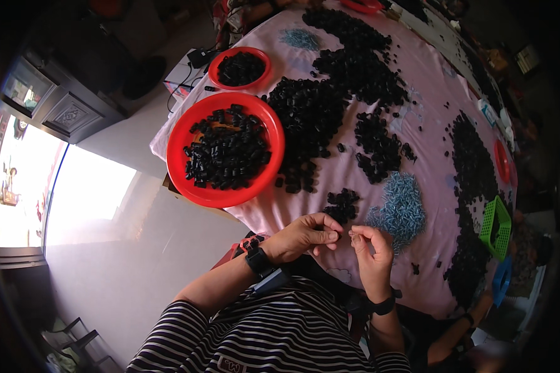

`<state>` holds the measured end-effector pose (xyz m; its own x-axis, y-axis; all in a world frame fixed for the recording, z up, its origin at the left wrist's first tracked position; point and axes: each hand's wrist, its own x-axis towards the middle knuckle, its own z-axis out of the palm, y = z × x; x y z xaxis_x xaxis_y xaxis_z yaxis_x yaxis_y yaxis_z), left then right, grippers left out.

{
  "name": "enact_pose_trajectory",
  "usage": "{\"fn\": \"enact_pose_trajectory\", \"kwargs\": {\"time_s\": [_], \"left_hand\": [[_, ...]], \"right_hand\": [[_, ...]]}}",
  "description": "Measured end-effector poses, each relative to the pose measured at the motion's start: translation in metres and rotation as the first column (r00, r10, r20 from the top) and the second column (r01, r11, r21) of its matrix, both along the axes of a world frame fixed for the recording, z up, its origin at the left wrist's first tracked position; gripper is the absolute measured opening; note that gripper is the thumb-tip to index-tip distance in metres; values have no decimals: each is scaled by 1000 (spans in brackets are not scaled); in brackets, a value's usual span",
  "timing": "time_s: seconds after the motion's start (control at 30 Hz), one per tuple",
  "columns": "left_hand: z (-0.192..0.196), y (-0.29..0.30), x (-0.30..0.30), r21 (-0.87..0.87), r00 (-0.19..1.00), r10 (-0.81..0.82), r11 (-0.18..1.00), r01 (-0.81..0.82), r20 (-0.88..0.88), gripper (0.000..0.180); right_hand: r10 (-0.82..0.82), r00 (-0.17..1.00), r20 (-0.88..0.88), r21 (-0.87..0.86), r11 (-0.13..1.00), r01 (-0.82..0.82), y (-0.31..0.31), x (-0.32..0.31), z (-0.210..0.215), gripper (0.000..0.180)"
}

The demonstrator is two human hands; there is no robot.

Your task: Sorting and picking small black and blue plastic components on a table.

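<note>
Striped black-and-white fabric of the person's shirt (274, 339) fills the near edge, and both forearms rise from it over the near rim of a table under a pink cloth (429, 81). Left hand (305, 236), a dark watch at its wrist, pinches a small black plastic piece (337, 235) between thumb and fingertips. Right hand (372, 247) is just beside it, thumb and forefinger closed on a tiny screw (353, 234), fingertips of the two hands almost touching.

Just beyond the hands lie a small heap of black pieces (342, 204) and, to its right, a pile of silvery-blue screws (399, 210). Farther left sits a large round red plastic dish (190, 130) full of black pieces, with a smaller red dish (239, 67) beyond it, also filled. Broad drifts of black pieces (348, 68) cover the far middle and right of the cloth. A green plastic mesh basket (495, 227) stands at the right edge.
</note>
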<state>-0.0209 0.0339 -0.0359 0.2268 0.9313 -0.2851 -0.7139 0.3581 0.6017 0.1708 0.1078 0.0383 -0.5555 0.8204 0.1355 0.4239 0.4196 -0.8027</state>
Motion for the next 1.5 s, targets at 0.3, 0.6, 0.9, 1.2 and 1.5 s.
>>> {"fn": "enact_pose_trajectory", "kwargs": {"time_s": [0.3,0.6,0.9,1.2,1.5], "left_hand": [[14,-1,3,-68,999,-15,998,11,-48,28],[31,-3,9,15,985,4,1000,-2,-171,29],[35,-8,5,14,970,52,999,-50,-239,29],[38,-9,5,-4,978,85,996,-88,-189,25],[28,-24,-15,-24,975,-41,999,37,-217,23]], "right_hand": [[66,998,26,218,973,-70,-2,-11,5,19],[62,997,48,279,958,-73,-5,-6,4,25],[156,974,166,408,888,-211,-1,-8,20,34],[-104,947,304,568,818,-92,27,-12,-37,16],[42,985,168,482,868,-119,21,-18,-36,16]]}}
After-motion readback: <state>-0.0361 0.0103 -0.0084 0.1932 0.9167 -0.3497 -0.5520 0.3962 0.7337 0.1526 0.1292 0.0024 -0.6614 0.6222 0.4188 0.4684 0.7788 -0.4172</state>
